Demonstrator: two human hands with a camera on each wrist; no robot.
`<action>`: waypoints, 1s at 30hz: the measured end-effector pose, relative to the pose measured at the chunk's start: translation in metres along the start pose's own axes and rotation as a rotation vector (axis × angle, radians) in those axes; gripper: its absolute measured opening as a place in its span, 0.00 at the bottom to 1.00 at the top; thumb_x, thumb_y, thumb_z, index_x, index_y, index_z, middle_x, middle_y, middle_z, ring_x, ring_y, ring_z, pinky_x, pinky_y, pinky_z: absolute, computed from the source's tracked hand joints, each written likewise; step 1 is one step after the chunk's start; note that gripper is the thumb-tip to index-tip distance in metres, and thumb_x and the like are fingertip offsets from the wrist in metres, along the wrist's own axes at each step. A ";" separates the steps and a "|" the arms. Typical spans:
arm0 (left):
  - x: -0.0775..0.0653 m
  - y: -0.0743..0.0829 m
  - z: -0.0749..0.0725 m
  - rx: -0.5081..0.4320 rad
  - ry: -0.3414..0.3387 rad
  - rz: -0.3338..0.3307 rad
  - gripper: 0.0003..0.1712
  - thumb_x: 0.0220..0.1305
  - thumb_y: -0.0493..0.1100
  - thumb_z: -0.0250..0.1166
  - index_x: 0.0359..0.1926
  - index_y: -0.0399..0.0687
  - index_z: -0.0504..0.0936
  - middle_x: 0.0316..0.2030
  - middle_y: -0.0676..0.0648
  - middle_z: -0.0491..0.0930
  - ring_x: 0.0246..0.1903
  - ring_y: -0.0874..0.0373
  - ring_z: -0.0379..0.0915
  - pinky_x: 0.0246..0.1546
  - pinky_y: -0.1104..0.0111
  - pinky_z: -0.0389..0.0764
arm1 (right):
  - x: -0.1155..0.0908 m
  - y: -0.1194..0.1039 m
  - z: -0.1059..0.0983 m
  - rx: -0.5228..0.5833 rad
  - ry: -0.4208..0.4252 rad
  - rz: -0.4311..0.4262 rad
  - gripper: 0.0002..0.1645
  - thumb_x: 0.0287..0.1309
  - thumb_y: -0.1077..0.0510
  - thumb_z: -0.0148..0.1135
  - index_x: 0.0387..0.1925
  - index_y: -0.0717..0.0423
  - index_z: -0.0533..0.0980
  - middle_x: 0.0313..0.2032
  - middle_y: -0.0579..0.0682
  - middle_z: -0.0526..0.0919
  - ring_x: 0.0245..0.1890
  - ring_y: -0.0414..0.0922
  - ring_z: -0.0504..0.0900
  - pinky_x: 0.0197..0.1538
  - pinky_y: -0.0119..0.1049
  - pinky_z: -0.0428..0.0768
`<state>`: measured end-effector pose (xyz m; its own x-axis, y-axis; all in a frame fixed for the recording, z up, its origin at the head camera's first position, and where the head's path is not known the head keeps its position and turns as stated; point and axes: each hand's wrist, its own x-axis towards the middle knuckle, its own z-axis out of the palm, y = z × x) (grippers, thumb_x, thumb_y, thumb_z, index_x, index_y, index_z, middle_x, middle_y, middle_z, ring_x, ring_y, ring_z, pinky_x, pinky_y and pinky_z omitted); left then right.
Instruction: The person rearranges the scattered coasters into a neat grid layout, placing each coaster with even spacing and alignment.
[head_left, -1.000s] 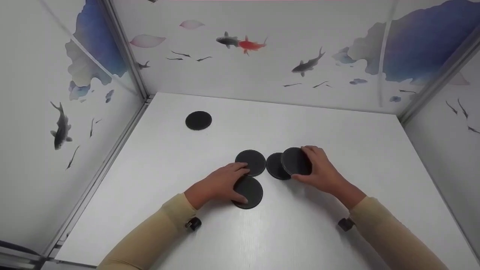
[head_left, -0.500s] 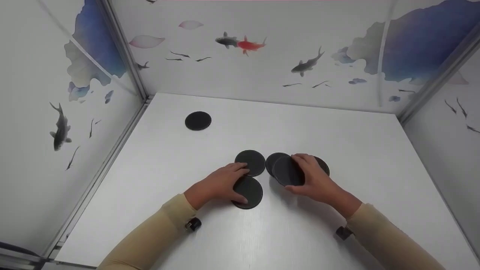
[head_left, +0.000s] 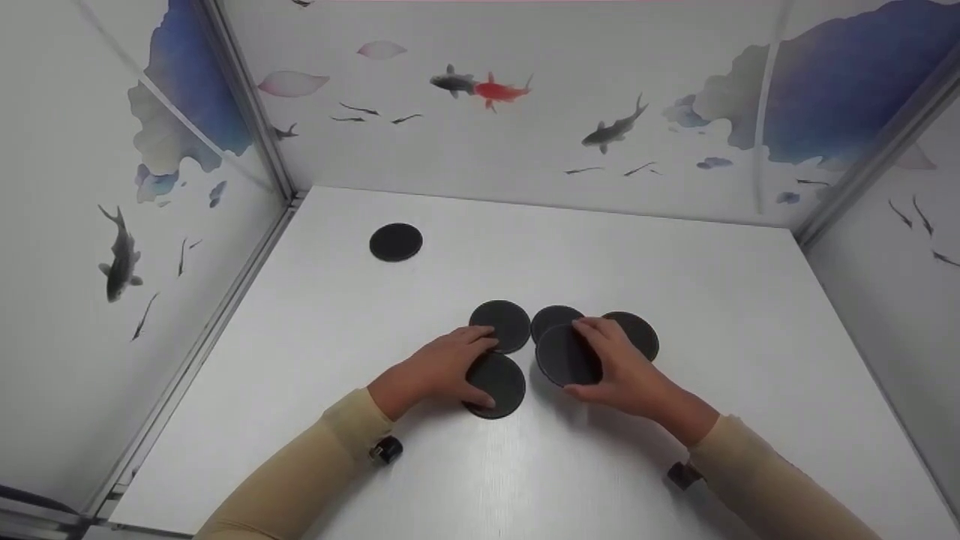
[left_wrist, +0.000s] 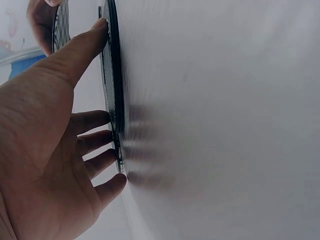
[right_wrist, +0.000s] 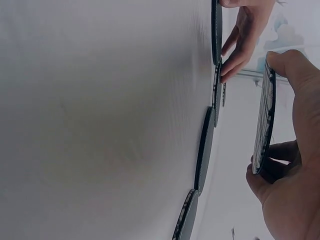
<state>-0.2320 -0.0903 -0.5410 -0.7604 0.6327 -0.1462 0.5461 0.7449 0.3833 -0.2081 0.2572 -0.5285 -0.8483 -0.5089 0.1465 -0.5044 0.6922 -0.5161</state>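
My right hand [head_left: 626, 371] pinches a round black coaster [head_left: 561, 356] by its edge, held above the table; its patterned black-and-white underside shows in the right wrist view. Partly behind it lies another coaster [head_left: 555, 321], and one more coaster [head_left: 636, 334] is half covered by the same hand. My left hand [head_left: 442, 367] rests across two flat coasters: fingertips touch the farther coaster [head_left: 501, 319], while the thumb lies on the nearer coaster [head_left: 501, 379]. In the left wrist view the left fingers [left_wrist: 95, 142] are spread and lightly bent.
A lone black coaster [head_left: 396, 242] lies toward the back left of the white table [head_left: 487, 480]. White panels [head_left: 525, 165] painted with fish stand along the back and both sides. Metal rails [head_left: 247, 277] edge the left side.
My right hand has carried its coaster left and toward the person, off the spot above the rightmost coaster, which now shows. The left hand has stayed in place.
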 end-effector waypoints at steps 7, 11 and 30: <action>0.001 -0.004 0.003 0.003 0.005 0.013 0.60 0.62 0.71 0.79 0.85 0.47 0.67 0.86 0.45 0.59 0.85 0.48 0.53 0.81 0.53 0.64 | -0.003 -0.001 0.008 -0.021 -0.006 -0.036 0.64 0.55 0.42 0.87 0.82 0.66 0.65 0.76 0.60 0.69 0.76 0.57 0.68 0.72 0.58 0.77; 0.001 -0.005 0.003 0.001 0.011 0.017 0.60 0.62 0.71 0.79 0.85 0.48 0.66 0.86 0.46 0.58 0.85 0.48 0.53 0.81 0.52 0.63 | -0.005 0.000 0.015 -0.045 -0.006 -0.065 0.63 0.54 0.43 0.87 0.81 0.67 0.66 0.75 0.61 0.70 0.75 0.58 0.70 0.72 0.58 0.77; -0.001 -0.003 0.002 -0.004 0.013 0.016 0.60 0.62 0.71 0.80 0.84 0.48 0.67 0.86 0.45 0.59 0.85 0.48 0.53 0.81 0.52 0.63 | -0.006 -0.004 0.026 -0.066 -0.101 -0.076 0.62 0.56 0.38 0.85 0.80 0.67 0.67 0.74 0.60 0.71 0.74 0.57 0.71 0.73 0.59 0.77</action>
<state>-0.2325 -0.0926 -0.5440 -0.7562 0.6417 -0.1281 0.5567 0.7337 0.3896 -0.1965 0.2446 -0.5495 -0.7880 -0.6083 0.0955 -0.5794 0.6801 -0.4492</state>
